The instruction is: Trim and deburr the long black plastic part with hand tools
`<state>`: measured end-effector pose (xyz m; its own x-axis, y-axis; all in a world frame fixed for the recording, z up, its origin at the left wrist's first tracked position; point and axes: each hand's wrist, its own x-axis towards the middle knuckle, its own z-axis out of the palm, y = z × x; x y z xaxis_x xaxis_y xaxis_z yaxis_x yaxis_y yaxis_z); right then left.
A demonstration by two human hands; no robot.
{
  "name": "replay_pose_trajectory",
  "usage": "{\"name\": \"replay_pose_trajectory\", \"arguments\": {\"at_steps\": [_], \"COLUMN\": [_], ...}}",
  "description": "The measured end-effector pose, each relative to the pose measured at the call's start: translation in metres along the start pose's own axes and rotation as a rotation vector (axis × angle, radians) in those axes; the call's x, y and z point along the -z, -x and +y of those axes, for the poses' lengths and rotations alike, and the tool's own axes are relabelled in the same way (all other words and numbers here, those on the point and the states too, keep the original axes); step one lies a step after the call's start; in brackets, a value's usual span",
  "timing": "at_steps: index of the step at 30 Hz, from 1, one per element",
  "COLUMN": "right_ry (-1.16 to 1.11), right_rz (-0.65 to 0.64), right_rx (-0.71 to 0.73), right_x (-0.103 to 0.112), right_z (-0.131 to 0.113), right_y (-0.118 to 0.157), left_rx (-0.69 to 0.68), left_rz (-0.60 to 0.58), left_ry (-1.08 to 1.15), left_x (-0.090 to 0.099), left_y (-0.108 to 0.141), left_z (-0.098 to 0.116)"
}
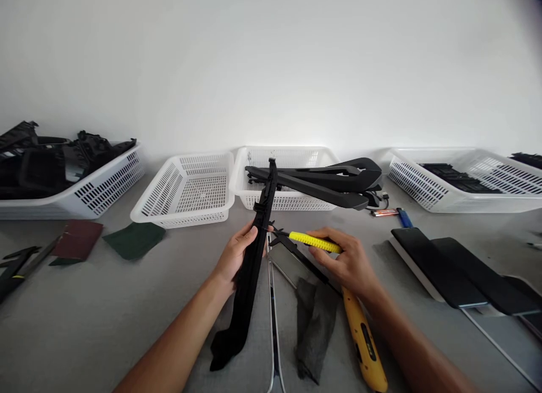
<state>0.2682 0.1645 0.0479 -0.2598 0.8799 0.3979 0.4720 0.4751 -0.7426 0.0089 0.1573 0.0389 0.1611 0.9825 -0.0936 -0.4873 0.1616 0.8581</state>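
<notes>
A long black plastic part (249,274) is held at a slant by my left hand (234,254), its fingers closed round the middle of it. My right hand (345,254) grips a yellow-handled knife (315,241), whose dark tip points left at the part's edge, close to my left fingertips. Whether the tip touches the part is too small to tell. Beneath my right wrist lies a yellow and black tool (365,339) on the grey table (148,314). A dark grey cloth (314,325) rests between that tool and the black part.
White baskets (182,218) stand along the wall; the middle one (288,201) bears long black parts (334,181). Black pieces fill the left basket (112,190). Sandpaper sheets (135,239) and calipers (19,266) lie left, phones (438,266) and a blue item (404,218) right.
</notes>
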Motion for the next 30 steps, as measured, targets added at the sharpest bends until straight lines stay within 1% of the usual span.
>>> {"name": "replay_pose_trajectory", "arguments": {"at_steps": [4, 8, 12, 15, 19, 24, 28, 30], "right_ry": [-0.003, 0.013, 0.004, 0.008, -0.004, -0.019, -0.002, -0.001], "right_rz": [0.045, 0.007, 0.020, 0.002, 0.014, -0.013, -0.073, -0.045], "right_rx": [0.006, 0.016, -0.010, -0.010, -0.018, -0.021, 0.000, -0.006], "right_x": [0.0004, -0.0006, -0.0007, -0.0001, -0.0003, -0.0032, -0.0055, -0.0064], "right_z": [0.0014, 0.0025, 0.0028, 0.0023, 0.0012, 0.0019, 0.0030, 0.0030], "right_y": [-0.0004, 0.0001, 0.0002, -0.0006, -0.0012, 0.0013, 0.0028, 0.0022], "left_rx": [0.032, 0.042, 0.036, 0.032, 0.036, 0.044, 0.042, 0.032], "left_rz": [0.047, 0.056, 0.045, 0.048, 0.059, 0.049, 0.059, 0.059], "left_ry": [0.007, 0.006, 0.011, 0.018, 0.024, 0.012, 0.001, -0.002], "left_x": [0.0001, -0.0012, -0.0004, 0.0003, -0.0008, -0.0017, 0.0000, 0.0015], "left_y": [0.0013, 0.0021, 0.0012, 0.0003, 0.0002, 0.0010, 0.0008, 0.0004], "left_z": [0.0019, 0.0033, 0.0016, -0.0001, 0.0001, 0.0017, 0.0004, -0.0010]}}
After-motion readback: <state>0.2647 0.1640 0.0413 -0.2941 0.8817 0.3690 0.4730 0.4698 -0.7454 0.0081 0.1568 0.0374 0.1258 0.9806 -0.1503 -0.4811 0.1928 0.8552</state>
